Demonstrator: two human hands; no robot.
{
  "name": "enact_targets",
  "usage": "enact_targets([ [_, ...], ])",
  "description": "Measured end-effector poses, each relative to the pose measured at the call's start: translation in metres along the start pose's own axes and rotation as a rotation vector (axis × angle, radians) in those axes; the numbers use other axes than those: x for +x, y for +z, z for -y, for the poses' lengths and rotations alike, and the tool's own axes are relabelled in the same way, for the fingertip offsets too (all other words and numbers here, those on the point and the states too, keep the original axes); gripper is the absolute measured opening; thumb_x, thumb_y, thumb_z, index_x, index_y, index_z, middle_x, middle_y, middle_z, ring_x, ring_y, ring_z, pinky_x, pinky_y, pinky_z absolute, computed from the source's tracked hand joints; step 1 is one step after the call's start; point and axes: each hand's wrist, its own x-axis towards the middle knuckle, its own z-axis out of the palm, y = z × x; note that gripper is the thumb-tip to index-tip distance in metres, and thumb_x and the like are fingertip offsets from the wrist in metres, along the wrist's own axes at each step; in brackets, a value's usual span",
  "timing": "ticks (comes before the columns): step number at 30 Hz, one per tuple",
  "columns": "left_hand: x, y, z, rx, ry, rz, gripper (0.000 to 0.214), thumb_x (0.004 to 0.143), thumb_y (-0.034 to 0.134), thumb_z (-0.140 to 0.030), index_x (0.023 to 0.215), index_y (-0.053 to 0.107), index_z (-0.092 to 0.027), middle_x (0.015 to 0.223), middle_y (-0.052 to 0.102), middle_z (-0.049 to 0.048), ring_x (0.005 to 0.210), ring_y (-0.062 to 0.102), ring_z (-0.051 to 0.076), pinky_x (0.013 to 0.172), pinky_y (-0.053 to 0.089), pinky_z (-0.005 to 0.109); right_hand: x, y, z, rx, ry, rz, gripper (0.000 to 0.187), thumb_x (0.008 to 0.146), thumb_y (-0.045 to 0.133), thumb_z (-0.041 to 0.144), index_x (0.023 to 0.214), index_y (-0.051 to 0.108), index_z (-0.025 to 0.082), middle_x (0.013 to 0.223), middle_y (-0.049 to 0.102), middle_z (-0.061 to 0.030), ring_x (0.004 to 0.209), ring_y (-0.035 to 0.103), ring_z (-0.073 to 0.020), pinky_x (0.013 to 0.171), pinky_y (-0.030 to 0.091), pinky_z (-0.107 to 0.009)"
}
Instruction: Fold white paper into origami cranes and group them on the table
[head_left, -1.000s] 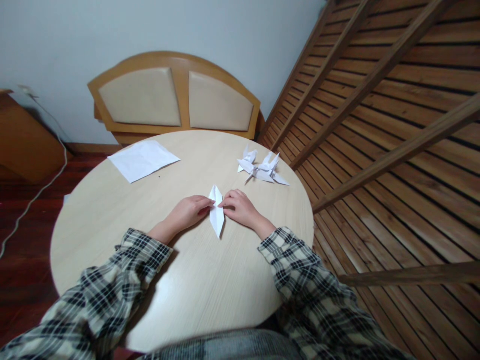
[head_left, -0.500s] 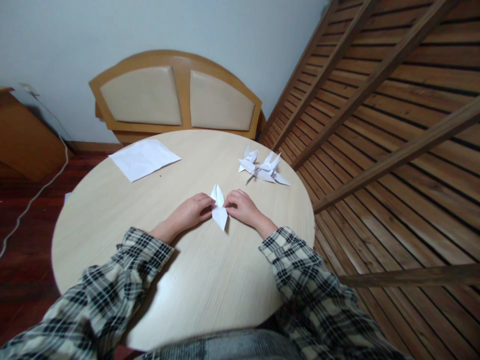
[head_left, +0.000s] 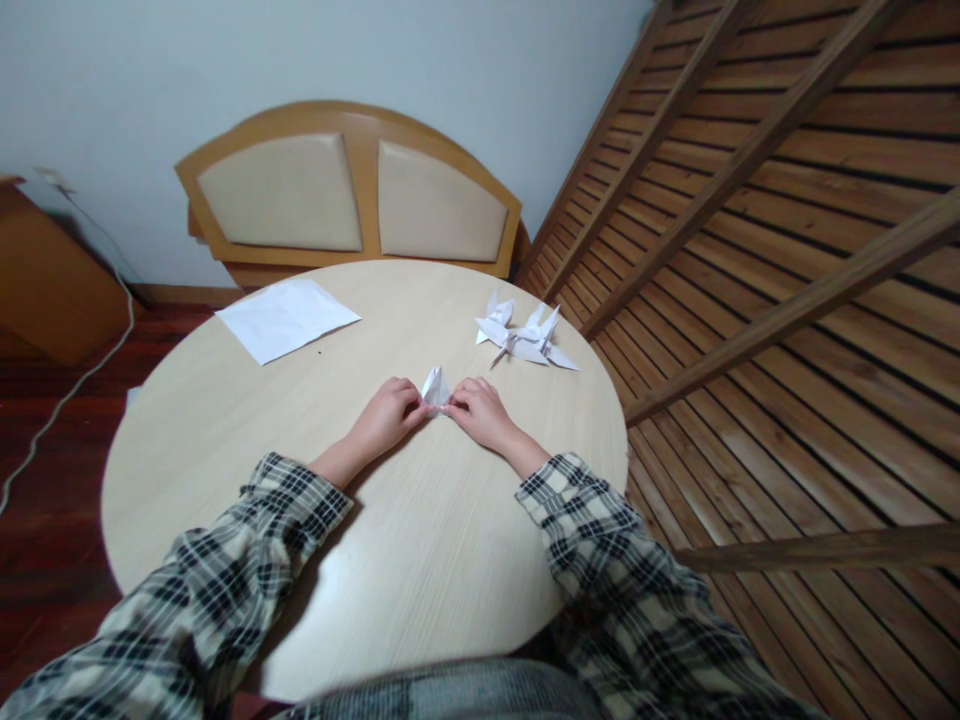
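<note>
A small white folded paper piece (head_left: 436,386) sits between my two hands near the middle of the round light-wood table (head_left: 420,570). My left hand (head_left: 387,415) pinches its left side with curled fingers. My right hand (head_left: 480,411) pinches its right side the same way. Only the upper point of the paper shows above my fingertips. Both arms wear plaid sleeves.
Two finished white paper cranes (head_left: 525,335) lie on the table's far right. A flat white sheet (head_left: 286,318) lies at the far left. A wooden headboard (head_left: 349,190) leans on the wall behind the table. Slatted wooden frames (head_left: 780,250) stand right, a cable (head_left: 71,385) left.
The long diamond-shaped paper has been folded upward from its near tip. It now shows as a short piece. Both hands moved slightly away from me and closed on it.
</note>
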Motion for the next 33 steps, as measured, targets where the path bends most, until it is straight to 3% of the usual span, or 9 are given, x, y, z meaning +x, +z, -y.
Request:
enact_targets([
  [11, 0.006, 0.004, 0.007, -0.022, -0.044, 0.011, 0.035, 0.100, 0.050, -0.033, 0.073, 0.066, -0.018, 0.080, 0.065, 0.0083, 0.081, 0.057, 0.022, 0.081, 0.044, 0.039, 0.002, 0.002, 0.001, -0.009, 0.078, 0.015, 0.023, 0.099, 0.059, 0.037, 0.090, 0.075, 0.022, 0.103, 0.067, -0.0052, 0.105, 0.051, -0.0221, 0.090, 0.034, -0.035],
  [22, 0.010, 0.013, 0.002, 0.230, -0.015, -0.069, 0.038, 0.098, 0.047, -0.031, 0.068, 0.068, -0.019, 0.071, 0.061, 0.0085, 0.071, 0.052, 0.022, 0.075, 0.045, 0.041, 0.004, 0.005, 0.011, -0.125, 0.144, 0.006, 0.030, 0.101, 0.053, 0.039, 0.091, 0.076, 0.022, 0.105, 0.067, -0.0081, 0.106, 0.050, -0.0248, 0.089, 0.037, -0.038],
  [27, 0.011, 0.016, -0.004, 0.380, -0.033, -0.041, 0.039, 0.098, 0.044, -0.028, 0.069, 0.069, -0.017, 0.070, 0.062, 0.0111, 0.071, 0.053, 0.025, 0.076, 0.045, 0.044, 0.006, 0.002, 0.025, -0.241, 0.211, 0.023, 0.031, 0.101, 0.053, 0.037, 0.093, 0.077, 0.019, 0.108, 0.067, -0.0136, 0.107, 0.051, -0.0285, 0.088, 0.040, -0.040],
  [33, 0.009, 0.012, -0.004, 0.352, -0.093, -0.015, 0.040, 0.100, 0.045, -0.034, 0.072, 0.067, -0.017, 0.075, 0.063, 0.0115, 0.075, 0.056, 0.026, 0.077, 0.046, 0.044, 0.009, -0.001, 0.033, -0.297, 0.230, 0.091, 0.038, 0.103, 0.045, 0.036, 0.102, 0.075, 0.014, 0.115, 0.066, -0.0165, 0.114, 0.050, -0.0323, 0.092, 0.039, -0.044],
])
